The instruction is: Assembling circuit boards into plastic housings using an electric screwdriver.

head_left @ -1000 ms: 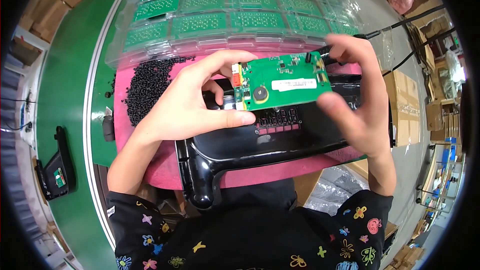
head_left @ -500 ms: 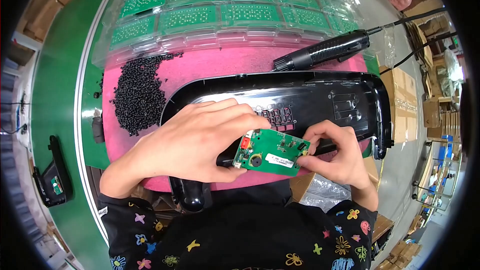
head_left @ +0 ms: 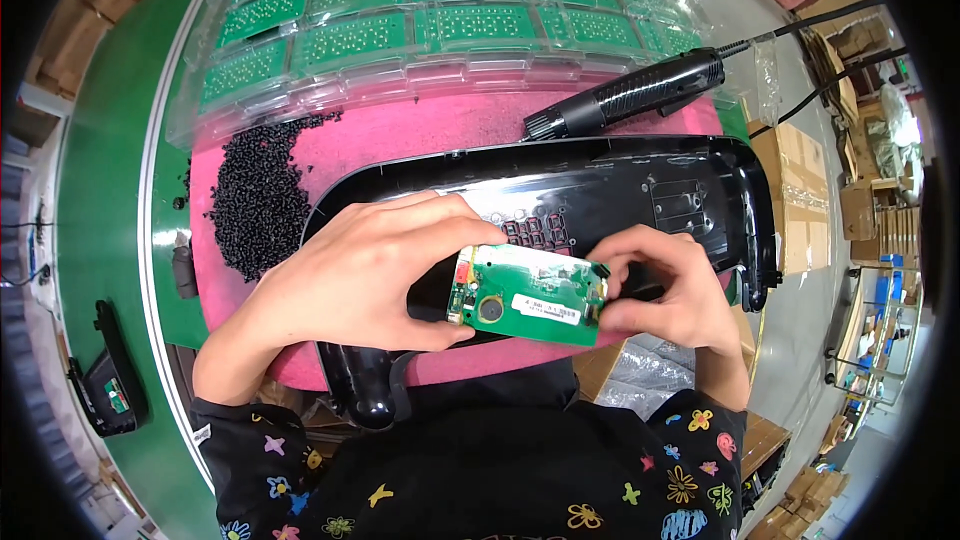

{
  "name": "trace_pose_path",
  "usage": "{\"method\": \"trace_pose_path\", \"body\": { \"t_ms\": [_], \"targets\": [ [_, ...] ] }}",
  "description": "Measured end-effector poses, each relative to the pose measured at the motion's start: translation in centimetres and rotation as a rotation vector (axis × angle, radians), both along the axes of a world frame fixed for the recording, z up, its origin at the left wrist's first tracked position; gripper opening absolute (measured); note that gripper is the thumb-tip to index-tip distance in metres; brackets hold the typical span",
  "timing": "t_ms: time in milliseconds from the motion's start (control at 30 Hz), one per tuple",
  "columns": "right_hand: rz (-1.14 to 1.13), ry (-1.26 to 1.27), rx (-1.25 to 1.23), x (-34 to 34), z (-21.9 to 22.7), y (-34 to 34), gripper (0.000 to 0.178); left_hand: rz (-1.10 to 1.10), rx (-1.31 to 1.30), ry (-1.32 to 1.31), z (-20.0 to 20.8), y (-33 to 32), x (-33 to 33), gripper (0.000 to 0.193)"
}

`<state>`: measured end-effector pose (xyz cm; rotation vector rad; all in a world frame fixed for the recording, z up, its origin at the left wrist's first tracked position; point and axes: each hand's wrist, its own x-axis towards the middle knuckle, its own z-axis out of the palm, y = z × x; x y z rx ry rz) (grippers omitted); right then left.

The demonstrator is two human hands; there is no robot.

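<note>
Between my two hands I hold a green circuit board (head_left: pixel 530 300), its component side up, with a white label, a round black part and a red part on it. My left hand (head_left: pixel 370 265) pinches its left end between thumb and fingers. At the opposite end, my right hand (head_left: pixel 665 290) grips the edge with thumb and forefinger. Beneath the board lies a black plastic housing (head_left: pixel 620 175), hollow side up, with digit-shaped openings (head_left: pixel 537 231) partly behind the board. The housing rests on a pink mat (head_left: pixel 400 120).
A black electric screwdriver (head_left: pixel 625 95) lies behind the housing, its cable running off right. Small black screws (head_left: pixel 255 200) are heaped at the left. Clear trays of green boards (head_left: pixel 365 35) stand at the back. Another black housing (head_left: pixel 105 380) lies far left; cardboard boxes (head_left: pixel 800 190) stand right.
The board has tilted and shifted slightly left, and glare now crosses its upper edge. Both hands keep their grip. The whole view has shifted a little.
</note>
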<state>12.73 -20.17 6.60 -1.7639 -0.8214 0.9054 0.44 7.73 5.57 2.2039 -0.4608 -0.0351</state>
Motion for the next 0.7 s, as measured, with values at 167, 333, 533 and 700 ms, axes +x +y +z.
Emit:
{"method": "trace_pose_path", "body": {
  "t_ms": [167, 333, 533, 700],
  "targets": [
    [0.119, -0.255, -0.069, 1.3, -0.4, 0.8, 0.061, 0.085, 0.048, 0.014, -0.1, -0.1, 0.1, 0.065],
    [0.080, -0.541, 0.040, 2.0, -2.1, 1.7, 0.063, 0.189, 0.114, -0.015, -0.3, -0.3, 0.1, 0.065],
    [0.081, -0.558, -0.010, 2.0, -2.1, 2.2, 0.069, 0.232, 0.155, -0.017, -0.6, -0.5, 0.3, 0.063],
    [0.077, -0.577, -0.079, 1.7, -1.9, 2.6, 0.071, 0.243, 0.208, -0.002, -0.6, -0.2, 0.4, 0.063]
  ]
}}
